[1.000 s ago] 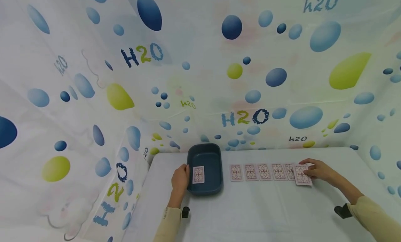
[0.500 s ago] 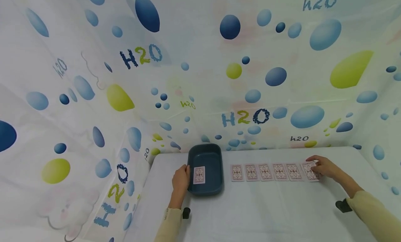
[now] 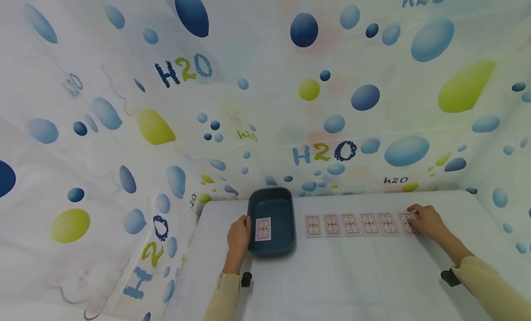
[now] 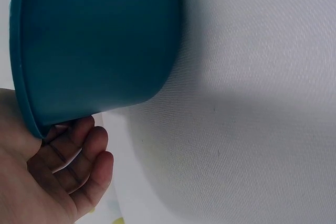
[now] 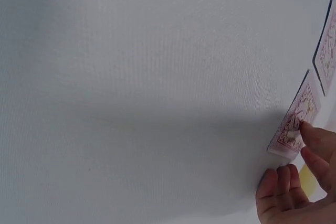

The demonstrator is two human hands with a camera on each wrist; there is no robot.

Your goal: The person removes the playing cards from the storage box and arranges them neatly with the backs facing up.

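My left hand grips the near left side of a dark teal plastic basin; in the left wrist view its fingers curl under the rim of the basin. One playing card lies face down inside, its back patterned red and white. To the right, several matching cards form a row on the white table. My right hand is at the rightmost card, partly covering it. In the right wrist view the thumb touches this card, which lies flat, while the other fingers bend loosely beside it.
A white cloth covers the table. Behind it and at the sides hangs a pale curtain printed with blue and green drops and H2O lettering. Dark wrist-worn devices show at both sleeve cuffs.
My right hand has moved right and set the card down at the right end of the row, and its fingers have loosened. The left hand stays on the basin.
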